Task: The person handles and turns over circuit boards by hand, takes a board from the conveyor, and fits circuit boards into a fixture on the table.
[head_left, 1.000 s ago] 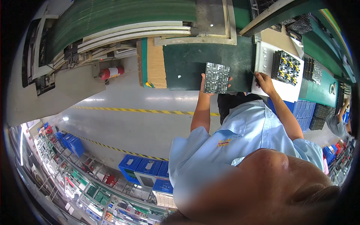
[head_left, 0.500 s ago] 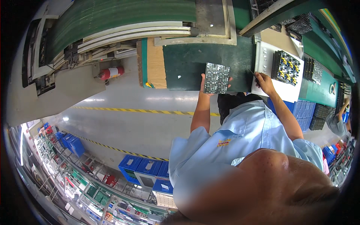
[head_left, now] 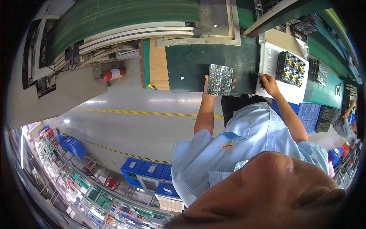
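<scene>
A circuit board panel (head_left: 221, 79), densely covered with small grey and black parts, lies in my left hand (head_left: 206, 87). My thumb and fingertips show at its two sides; the palm is hidden beneath it. To the right, my right hand (head_left: 270, 84) is closed at the edge of a white sheet (head_left: 264, 90), pinching a thin dark tool (head_left: 255, 72) whose tip points toward the green bench. Its exact kind is too small to make out. Just beyond that hand, a stack of boards (head_left: 291, 68) with yellow and black parts stands on the white sheet.
Several small pale pieces (head_left: 269, 60) sit in a row on the white sheet. The dark green bench (head_left: 187, 63) has a brown board (head_left: 158, 65) at its left. A conveyor (head_left: 126, 15) runs behind. Blue crates (head_left: 308, 114) stand below at right; a person (head_left: 341, 122) is farther right.
</scene>
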A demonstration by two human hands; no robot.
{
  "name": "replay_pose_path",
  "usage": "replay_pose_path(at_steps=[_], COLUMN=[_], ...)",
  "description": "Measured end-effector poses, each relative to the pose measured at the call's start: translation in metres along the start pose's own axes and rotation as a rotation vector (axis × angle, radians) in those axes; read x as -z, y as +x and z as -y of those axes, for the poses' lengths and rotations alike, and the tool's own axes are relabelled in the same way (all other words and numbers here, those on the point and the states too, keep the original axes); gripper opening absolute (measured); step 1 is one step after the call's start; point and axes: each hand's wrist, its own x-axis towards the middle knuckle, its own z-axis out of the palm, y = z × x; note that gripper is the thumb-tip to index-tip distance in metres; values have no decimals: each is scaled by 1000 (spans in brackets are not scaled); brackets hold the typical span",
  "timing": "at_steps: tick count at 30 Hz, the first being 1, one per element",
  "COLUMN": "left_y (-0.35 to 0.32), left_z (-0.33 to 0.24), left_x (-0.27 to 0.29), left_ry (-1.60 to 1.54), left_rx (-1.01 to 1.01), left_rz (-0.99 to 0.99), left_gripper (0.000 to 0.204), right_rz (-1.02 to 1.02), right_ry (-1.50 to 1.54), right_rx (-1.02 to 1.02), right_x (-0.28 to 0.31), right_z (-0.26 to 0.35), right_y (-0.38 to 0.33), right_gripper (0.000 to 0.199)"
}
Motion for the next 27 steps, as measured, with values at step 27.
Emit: replay_pose_path(at_steps=[27], left_y=[0], left_z=[0], left_x=[5], left_ry=[4], left_rx=[-2], left_rz=[22], left_gripper=[114], right_rz=[-10], right_ry=[21], right_rx=[3], right_x=[-1], right_z=[-1], right_y=[1], right_gripper=[51])
